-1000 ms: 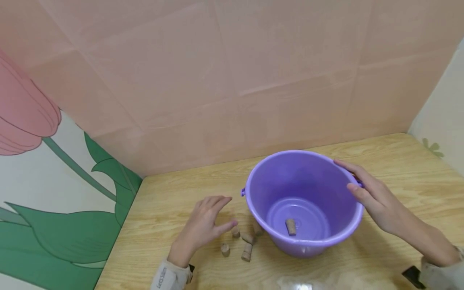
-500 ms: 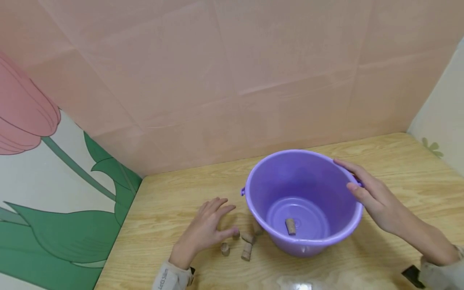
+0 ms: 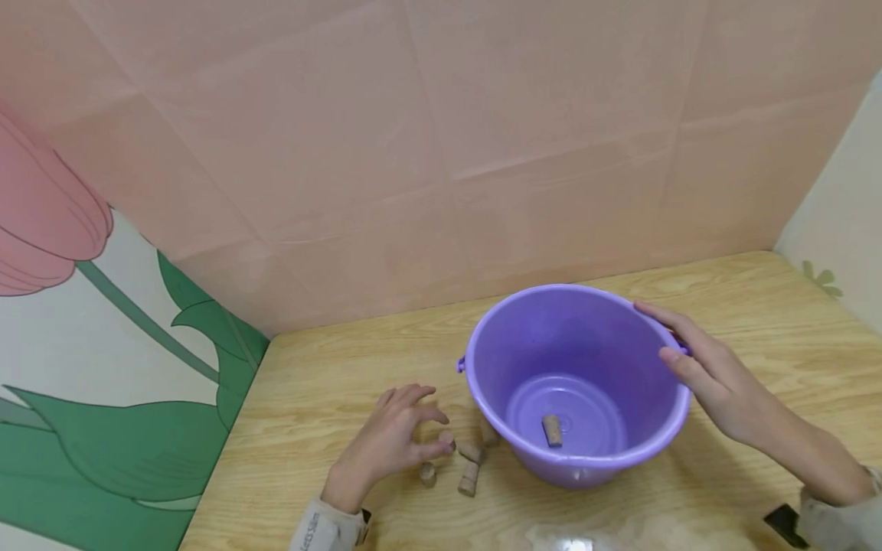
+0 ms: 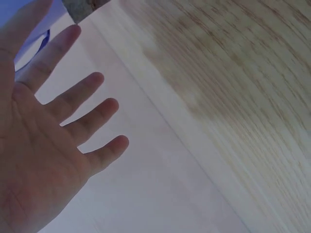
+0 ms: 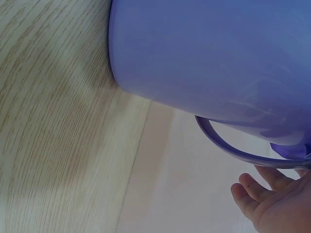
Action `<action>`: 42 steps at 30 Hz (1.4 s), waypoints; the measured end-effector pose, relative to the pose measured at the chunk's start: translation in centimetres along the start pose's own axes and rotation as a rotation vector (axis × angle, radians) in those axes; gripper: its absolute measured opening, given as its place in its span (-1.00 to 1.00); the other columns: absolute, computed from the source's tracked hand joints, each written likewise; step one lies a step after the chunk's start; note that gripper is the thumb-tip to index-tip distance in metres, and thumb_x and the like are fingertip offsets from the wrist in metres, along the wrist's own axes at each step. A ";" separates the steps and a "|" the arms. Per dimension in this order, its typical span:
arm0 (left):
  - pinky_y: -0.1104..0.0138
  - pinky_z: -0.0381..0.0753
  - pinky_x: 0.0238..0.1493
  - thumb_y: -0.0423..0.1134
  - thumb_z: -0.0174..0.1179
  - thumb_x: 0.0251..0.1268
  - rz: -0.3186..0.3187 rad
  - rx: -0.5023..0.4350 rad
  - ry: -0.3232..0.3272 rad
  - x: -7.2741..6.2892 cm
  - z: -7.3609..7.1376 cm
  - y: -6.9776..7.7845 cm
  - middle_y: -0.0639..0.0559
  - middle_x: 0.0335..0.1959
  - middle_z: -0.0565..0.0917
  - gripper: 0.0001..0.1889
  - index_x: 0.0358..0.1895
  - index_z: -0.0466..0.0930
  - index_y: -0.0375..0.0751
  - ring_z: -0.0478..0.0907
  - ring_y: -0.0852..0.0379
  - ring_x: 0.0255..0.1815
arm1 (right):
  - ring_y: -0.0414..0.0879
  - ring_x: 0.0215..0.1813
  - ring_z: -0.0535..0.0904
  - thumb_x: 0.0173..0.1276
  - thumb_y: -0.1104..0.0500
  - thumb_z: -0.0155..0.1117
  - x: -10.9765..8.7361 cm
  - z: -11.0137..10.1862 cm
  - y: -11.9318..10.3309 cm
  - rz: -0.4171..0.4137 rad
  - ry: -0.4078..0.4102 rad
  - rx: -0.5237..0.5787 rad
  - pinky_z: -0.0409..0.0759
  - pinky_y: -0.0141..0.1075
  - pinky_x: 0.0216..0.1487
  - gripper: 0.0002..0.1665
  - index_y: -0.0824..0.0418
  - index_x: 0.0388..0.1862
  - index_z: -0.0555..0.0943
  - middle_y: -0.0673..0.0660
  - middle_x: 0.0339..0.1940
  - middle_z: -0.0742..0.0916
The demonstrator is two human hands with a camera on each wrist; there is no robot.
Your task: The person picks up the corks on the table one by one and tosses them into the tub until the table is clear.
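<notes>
My left hand (image 3: 386, 436) is low over the table, fingers spread, thumb tip right at a cork (image 3: 446, 439). In the left wrist view its palm and straight fingers (image 4: 92, 124) show, with part of a cork (image 4: 83, 7) at the top edge. My right hand (image 3: 713, 379) grips the far-right rim of a purple bucket (image 3: 572, 463), thumb over the inner side. From the right wrist view, fingers (image 5: 248, 196) lie beside the bucket's handle (image 5: 228, 148). One cork (image 3: 552, 431) lies on the bucket's floor.
Several more corks lie between left hand and bucket: an upright cork (image 3: 428, 474), a lying cork (image 3: 468, 480), and a cork (image 3: 490, 435) partly behind the bucket. A pink cloth wall (image 3: 441, 191) borders the wooden table (image 3: 331, 352) at the back; a flower-printed panel (image 3: 138, 344) stands left.
My left hand has lowered toward the corks, its thumb coming to the nearest cork and its index finger bending closer to it. The right hand and bucket have stayed put.
</notes>
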State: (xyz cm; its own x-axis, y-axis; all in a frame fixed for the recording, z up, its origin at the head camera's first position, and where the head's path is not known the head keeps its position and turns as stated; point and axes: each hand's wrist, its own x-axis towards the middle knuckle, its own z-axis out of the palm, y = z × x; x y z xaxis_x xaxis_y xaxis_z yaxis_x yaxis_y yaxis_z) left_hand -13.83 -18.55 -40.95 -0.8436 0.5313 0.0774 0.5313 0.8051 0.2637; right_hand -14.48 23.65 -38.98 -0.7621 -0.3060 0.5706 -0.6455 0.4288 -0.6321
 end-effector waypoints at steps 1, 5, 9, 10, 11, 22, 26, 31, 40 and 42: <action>-0.25 0.21 0.41 0.15 0.40 0.09 0.001 0.006 -0.001 0.0 0.0 0.0 -0.16 0.34 0.52 -0.61 -0.08 0.74 0.05 0.37 -0.19 0.42 | -0.51 0.17 0.50 0.44 0.47 -0.12 0.0 0.0 0.0 -0.002 0.000 -0.001 0.50 -0.69 -0.02 -0.32 0.19 0.53 0.25 -0.27 0.40 0.47; -0.19 0.25 0.41 0.15 0.40 0.09 -0.001 0.021 -0.009 0.0 0.2 -0.1 -0.14 0.34 0.53 -0.64 -0.10 0.74 0.09 0.38 -0.11 0.42 | -0.51 0.16 0.51 0.43 0.47 -0.12 0.0 0.0 0.0 -0.010 0.001 -0.001 0.51 -0.68 -0.02 -0.32 0.21 0.52 0.25 -0.27 0.39 0.48; -0.17 0.25 0.41 0.12 0.41 0.10 0.001 0.017 -0.009 0.1 0.4 -0.1 -0.14 0.34 0.53 -0.69 -0.14 0.75 0.11 0.37 -0.10 0.42 | -0.50 0.16 0.51 0.43 0.48 -0.13 0.0 0.0 0.0 -0.013 -0.002 0.006 0.51 -0.68 -0.02 -0.32 0.22 0.52 0.25 -0.25 0.40 0.48; -0.17 0.25 0.41 0.12 0.41 0.10 0.002 0.015 -0.007 0.1 0.4 -0.1 -0.14 0.34 0.53 -0.70 -0.14 0.75 0.11 0.37 -0.11 0.43 | -0.50 0.16 0.52 0.43 0.48 -0.14 0.0 0.0 0.1 -0.014 -0.002 0.008 0.51 -0.68 -0.02 -0.32 0.22 0.52 0.25 -0.25 0.40 0.48; -0.18 0.25 0.41 0.11 0.41 0.10 0.004 0.014 -0.005 0.1 0.4 -0.1 -0.14 0.34 0.53 -0.70 -0.15 0.75 0.11 0.37 -0.11 0.43 | -0.50 0.16 0.52 0.43 0.48 -0.14 0.0 0.0 0.1 -0.014 -0.003 0.010 0.52 -0.68 -0.02 -0.32 0.22 0.52 0.25 -0.25 0.40 0.48; -0.13 0.25 0.43 0.10 0.41 0.11 -0.014 0.015 -0.024 0.2 0.3 0.0 -0.13 0.35 0.52 -0.71 -0.14 0.75 0.10 0.36 -0.11 0.43 | -0.50 0.17 0.52 0.44 0.47 -0.14 0.1 0.0 0.0 -0.007 -0.004 0.007 0.52 -0.67 -0.01 -0.32 0.21 0.53 0.24 -0.25 0.40 0.48; -0.17 0.24 0.44 0.08 0.40 0.12 -0.026 0.011 -0.019 0.3 0.3 0.1 -0.14 0.36 0.51 -0.72 -0.14 0.75 0.10 0.35 -0.16 0.43 | -0.50 0.17 0.51 0.44 0.47 -0.14 0.1 0.0 0.0 -0.005 -0.006 0.012 0.52 -0.67 -0.01 -0.32 0.21 0.53 0.24 -0.25 0.40 0.48; -0.19 0.24 0.43 0.07 0.39 0.14 -0.026 0.020 0.003 0.3 0.1 0.0 -0.15 0.35 0.52 -0.73 -0.14 0.75 0.09 0.36 -0.17 0.43 | -0.49 0.17 0.52 0.44 0.47 -0.15 0.0 0.0 0.0 -0.004 -0.007 0.013 0.53 -0.67 -0.02 -0.32 0.21 0.53 0.24 -0.24 0.40 0.48; -0.15 0.27 0.41 0.04 0.37 0.20 0.006 0.045 0.085 0.7 -0.8 0.2 -0.13 0.32 0.55 -0.76 -0.13 0.75 0.06 0.39 -0.14 0.40 | -0.51 0.16 0.51 0.44 0.47 -0.14 0.0 0.0 0.0 -0.003 -0.009 0.003 0.54 -0.66 -0.05 -0.32 0.21 0.53 0.23 -0.26 0.40 0.47; -0.13 0.27 0.42 0.03 0.36 0.21 0.012 0.045 0.104 0.9 -1.1 0.3 -0.12 0.31 0.55 -0.77 -0.13 0.75 0.06 0.40 -0.13 0.39 | -0.51 0.15 0.52 0.44 0.47 -0.14 0.1 0.0 0.0 -0.005 -0.008 0.004 0.54 -0.66 -0.04 -0.32 0.20 0.53 0.23 -0.27 0.40 0.47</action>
State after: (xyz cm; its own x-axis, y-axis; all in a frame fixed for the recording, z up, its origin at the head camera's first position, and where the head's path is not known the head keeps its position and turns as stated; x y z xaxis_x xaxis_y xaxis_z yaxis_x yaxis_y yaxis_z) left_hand -14.53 -18.10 -39.75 -0.8394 0.5130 0.1799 0.5425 0.8111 0.2187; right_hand -14.55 23.66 -38.98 -0.7591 -0.3148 0.5698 -0.6496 0.4234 -0.6315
